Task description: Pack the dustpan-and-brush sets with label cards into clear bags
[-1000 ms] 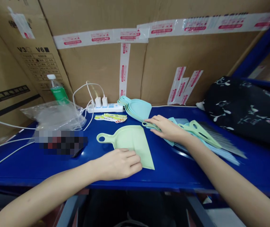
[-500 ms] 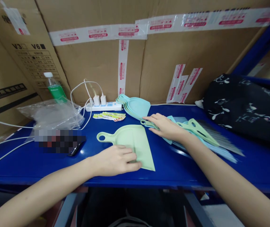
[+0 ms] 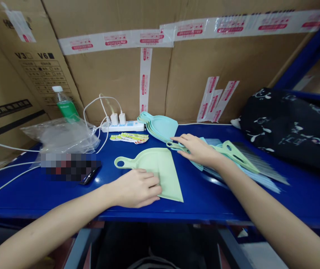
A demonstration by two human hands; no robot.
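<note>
One blue steel shelf (image 3: 218, 201) runs beneath cardboard cartons (image 3: 120, 74), with bare blue room along its front edge on the right. One black printed cloth bundle (image 3: 285, 127) fills the back right corner. One pale green dustpan (image 3: 167, 168) lies flat near the front edge, under the left hand (image 3: 136, 188), its fingers (image 3: 151, 183) flat and pressed together. The right hand (image 3: 196, 151) lies across the handles of at least two hand brooms (image 3: 232, 157), its fingers (image 3: 182, 138) slightly spread; whether they pinch is unclear. At least three nested pale blue dustpans (image 3: 162, 127) stand just beyond those fingers.
</note>
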